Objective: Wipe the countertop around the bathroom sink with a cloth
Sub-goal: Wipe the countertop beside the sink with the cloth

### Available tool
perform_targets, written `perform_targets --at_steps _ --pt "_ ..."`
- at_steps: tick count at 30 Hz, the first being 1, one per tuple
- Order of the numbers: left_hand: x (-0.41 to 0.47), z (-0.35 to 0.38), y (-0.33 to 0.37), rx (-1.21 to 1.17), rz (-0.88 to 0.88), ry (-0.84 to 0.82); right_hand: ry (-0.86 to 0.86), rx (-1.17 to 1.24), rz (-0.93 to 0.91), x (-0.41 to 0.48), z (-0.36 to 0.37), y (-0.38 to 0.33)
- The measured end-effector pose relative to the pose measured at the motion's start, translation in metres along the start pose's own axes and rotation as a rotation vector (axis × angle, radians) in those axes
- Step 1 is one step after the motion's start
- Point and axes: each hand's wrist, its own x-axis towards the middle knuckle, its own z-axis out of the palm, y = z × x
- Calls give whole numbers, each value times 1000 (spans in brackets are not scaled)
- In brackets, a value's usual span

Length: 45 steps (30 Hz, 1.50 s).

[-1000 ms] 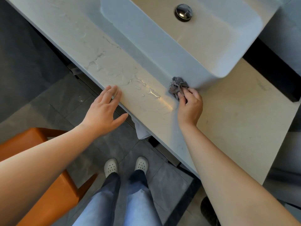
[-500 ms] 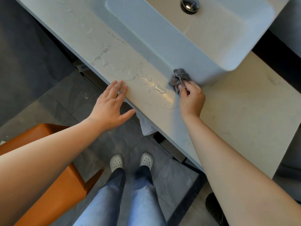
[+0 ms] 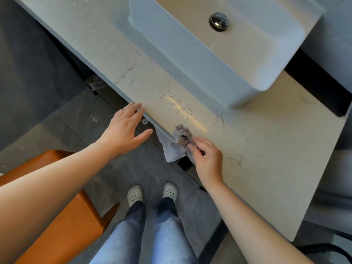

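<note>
Stone table [image 3: 266, 145]: pale cream-grey slab with faint grey veining, smooth, glossy where light hits it; its straight front edge runs diagonally across the view, with a thin squared lip.
water streaks [image 3: 177, 105]: thin wet smears and beads on the table in front of the sink, catching a bright glare.
sink [image 3: 190, 60]: white rectangular basin standing on top of the table, with rounded corners, matte outer walls and a flat beige-lit floor.
drain plug [image 3: 219, 21]: round chrome cap in the basin floor.
floor [image 3: 57, 119]: large dark grey tiles with thin grout lines, dull finish.
dark gap [image 3: 314, 88]: black band behind the table at right.
cloth [image 3: 182, 135]: small grey rag, crumpled and fuzzy, lying on the table right at the front edge, well clear of the sink wall.
right hand [image 3: 208, 159]: fingers curled, pinching the near side of the cloth, knuckles up over the table edge.
left hand [image 3: 125, 130]: flat, fingers straight and slightly spread, thumb out, holding nothing; fingertips at the table's front edge, contact unclear.
pale sheet [image 3: 169, 151]: soft white-blue fabric or paper hanging below the edge under the cloth; can't tell which.
chair [image 3: 62, 216]: orange, smooth, rounded corner, at lower left on the floor.
shoes [image 3: 135, 195]: white perforated clogs, toes pointing at the table.
jeans [image 3: 167, 235]: faded blue denim.
</note>
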Motion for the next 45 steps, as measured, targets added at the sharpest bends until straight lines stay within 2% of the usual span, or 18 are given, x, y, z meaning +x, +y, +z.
perform_targets --at_steps 5,14,18,22,39,43,45 --pt "-1 -16 2 -75 -50 45 220 -24 -4 36 -13 -19" --pt "42 -16 -5 31 -206 25 250 -223 -29 138 -8 11" --pt "54 -10 -8 87 -213 8 277 -285 -64 147 7 21" --pt "57 -4 -14 140 -202 -28 329 -238 -20 146 20 20" --pt "52 0 -28 207 -139 -44 0 -192 -177 31 49 -6" --pt "53 -1 -27 182 -143 -48 -77 -28 -71 32 35 -17" --pt "53 -2 -27 180 -141 -51 -12 14 -31 49 24 -24"
